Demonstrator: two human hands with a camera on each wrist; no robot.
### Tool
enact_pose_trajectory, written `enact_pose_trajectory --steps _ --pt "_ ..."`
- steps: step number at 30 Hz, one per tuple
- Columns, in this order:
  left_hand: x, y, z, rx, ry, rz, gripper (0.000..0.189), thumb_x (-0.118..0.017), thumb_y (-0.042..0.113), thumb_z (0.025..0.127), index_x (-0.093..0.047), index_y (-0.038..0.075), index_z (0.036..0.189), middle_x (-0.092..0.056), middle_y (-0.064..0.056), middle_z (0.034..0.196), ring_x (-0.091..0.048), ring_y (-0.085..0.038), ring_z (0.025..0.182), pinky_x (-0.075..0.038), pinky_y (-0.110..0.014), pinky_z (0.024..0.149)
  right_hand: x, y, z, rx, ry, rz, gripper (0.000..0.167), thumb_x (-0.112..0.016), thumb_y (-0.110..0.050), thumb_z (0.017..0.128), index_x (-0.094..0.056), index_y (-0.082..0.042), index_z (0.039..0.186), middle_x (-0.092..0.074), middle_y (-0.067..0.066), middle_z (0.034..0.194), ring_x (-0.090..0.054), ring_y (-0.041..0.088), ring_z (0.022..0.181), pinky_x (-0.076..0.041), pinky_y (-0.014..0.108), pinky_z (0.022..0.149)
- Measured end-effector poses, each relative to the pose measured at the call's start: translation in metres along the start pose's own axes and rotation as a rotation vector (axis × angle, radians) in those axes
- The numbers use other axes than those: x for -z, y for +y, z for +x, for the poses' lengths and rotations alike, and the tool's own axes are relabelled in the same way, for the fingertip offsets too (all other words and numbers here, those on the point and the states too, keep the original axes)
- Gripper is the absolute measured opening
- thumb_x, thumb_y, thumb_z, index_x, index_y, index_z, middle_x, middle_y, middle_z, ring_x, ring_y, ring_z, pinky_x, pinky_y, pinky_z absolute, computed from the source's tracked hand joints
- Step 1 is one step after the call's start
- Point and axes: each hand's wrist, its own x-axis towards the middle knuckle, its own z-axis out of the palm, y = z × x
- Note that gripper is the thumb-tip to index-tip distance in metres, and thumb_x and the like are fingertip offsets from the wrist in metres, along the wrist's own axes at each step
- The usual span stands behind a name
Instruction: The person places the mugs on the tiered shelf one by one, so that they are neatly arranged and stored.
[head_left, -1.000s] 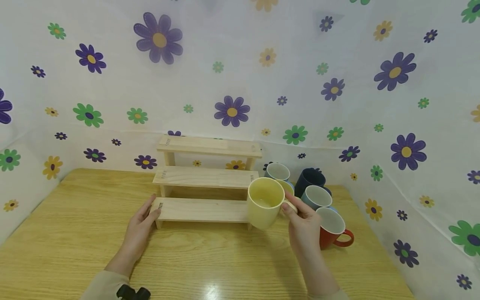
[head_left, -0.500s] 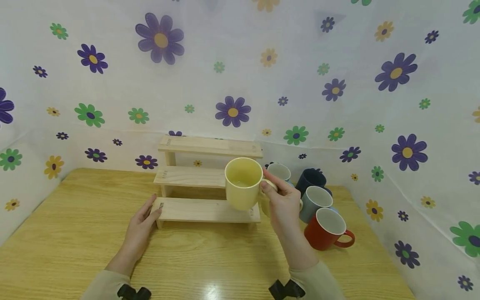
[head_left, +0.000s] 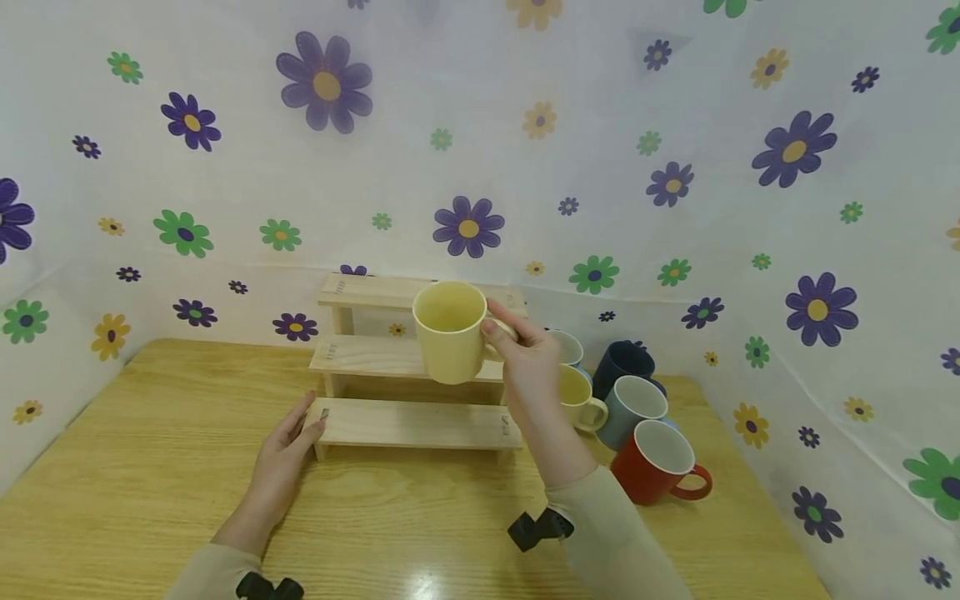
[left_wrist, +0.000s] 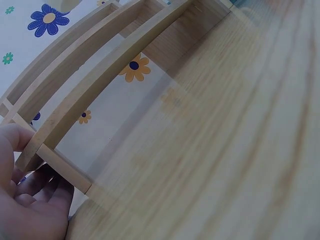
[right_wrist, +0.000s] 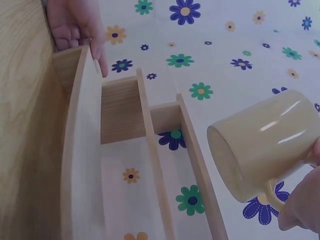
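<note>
Mug in pale yellow (head_left: 450,332), held upright in the air by its handle — the right hand (head_left: 531,367) has thumb and fingers curled round that handle — hangs in front of the top two steps of a three-tier wooden riser (head_left: 415,358), its base about level with the middle step and touching none of them. The left hand (head_left: 283,454) lies flat on the wooden table (head_left: 150,467), fingers straight and close together, fingertips against the left end of the lowest step.

The likely trouble: the steps look narrow, so a mug set down with its base partly past the front edge could tip off. The riser looks light too, and a knock from the mug might shift it should the bracing hand slacken.

Counted: one mug in hand; five more standing close together on the table just right of the riser — a red one (head_left: 654,462) nearest, a grey-blue one (head_left: 634,408), a second pale yellow one (head_left: 577,398), a dark navy one (head_left: 622,362), and a light one (head_left: 567,347) mostly hidden behind the wrist. One riser, three steps, all bare.
</note>
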Motion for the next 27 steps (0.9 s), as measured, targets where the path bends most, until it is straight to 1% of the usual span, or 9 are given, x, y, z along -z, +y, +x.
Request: enact_pose_trajectory --steps 3,7,11,14,16,20,23,27 --pt "0.000 -0.001 0.001 0.001 -0.002 0.004 0.064 -0.051 0.035 0.100 -0.022 0.017 0.153 -0.012 0.001 0.158 -0.007 -0.020 0.144 -0.021 -0.030 0.113 -0.008 0.001 0.008 0.007 -0.005 -0.005 0.029 -0.067 0.009 0.084 -0.065 0.010 0.113 -0.069 0.007 0.104 -0.056 0.020 0.106 -0.050 0.026 0.088" --pt "0.001 -0.001 0.001 0.010 -0.007 0.004 0.064 -0.051 0.036 0.100 -0.021 0.019 0.154 -0.010 0.002 0.158 -0.006 -0.019 0.144 -0.020 -0.030 0.113 -0.021 0.003 0.017 0.037 -0.024 -0.017 0.030 -0.067 0.008 0.084 -0.064 0.010 0.113 -0.066 0.006 0.103 -0.055 0.020 0.106 -0.050 0.027 0.090" --pt "0.002 0.001 0.001 0.017 -0.007 0.006 0.065 -0.051 0.037 0.099 -0.020 0.020 0.154 -0.009 0.003 0.158 -0.005 -0.019 0.144 -0.019 -0.030 0.114 -0.032 0.007 0.026 0.028 -0.031 -0.034 0.030 -0.068 0.007 0.084 -0.064 0.010 0.114 -0.063 0.007 0.105 -0.055 0.019 0.105 -0.050 0.028 0.090" --pt "0.001 0.001 0.002 0.010 -0.010 -0.008 0.065 -0.051 0.036 0.099 -0.020 0.018 0.154 -0.010 0.003 0.158 -0.005 -0.019 0.144 -0.019 -0.031 0.114 -0.040 0.010 0.034 0.007 -0.023 -0.052 0.029 -0.070 0.005 0.083 -0.066 0.008 0.112 -0.067 0.010 0.108 -0.060 0.019 0.104 -0.051 0.029 0.090" --pt "0.001 0.001 0.002 0.004 -0.014 -0.020 0.065 -0.052 0.035 0.099 -0.020 0.017 0.154 -0.010 0.002 0.159 -0.004 -0.019 0.144 -0.018 -0.031 0.114 -0.045 0.012 0.040 0.002 -0.016 -0.078 0.029 -0.071 0.002 0.083 -0.067 0.006 0.111 -0.068 0.011 0.109 -0.062 0.018 0.102 -0.051 0.028 0.090" --pt "0.000 0.002 0.002 0.003 -0.012 -0.020 0.066 -0.052 0.035 0.099 -0.020 0.016 0.154 -0.010 0.002 0.159 -0.004 -0.019 0.144 -0.017 -0.033 0.114 -0.057 0.015 0.051 -0.005 -0.033 -0.138 0.029 -0.073 -0.005 0.083 -0.070 0.001 0.112 -0.069 0.008 0.110 -0.065 0.016 0.097 -0.051 0.028 0.089" --pt "0.000 0.002 0.001 0.003 -0.018 -0.028 0.066 -0.051 0.035 0.100 -0.019 0.016 0.154 -0.008 0.002 0.159 -0.004 -0.020 0.144 -0.016 -0.036 0.115 -0.065 0.017 0.058 0.001 -0.051 -0.183 0.030 -0.073 -0.010 0.084 -0.070 -0.002 0.112 -0.068 0.005 0.112 -0.066 0.016 0.097 -0.052 0.026 0.086" --pt "0.000 0.000 0.001 0.015 -0.015 -0.026 0.065 -0.051 0.035 0.100 -0.019 0.018 0.154 -0.009 0.003 0.158 -0.004 -0.019 0.144 -0.017 -0.034 0.115 -0.076 0.026 0.067 0.018 -0.072 -0.218 0.030 -0.074 -0.012 0.084 -0.071 -0.003 0.112 -0.067 0.005 0.114 -0.066 0.016 0.098 -0.053 0.024 0.085"
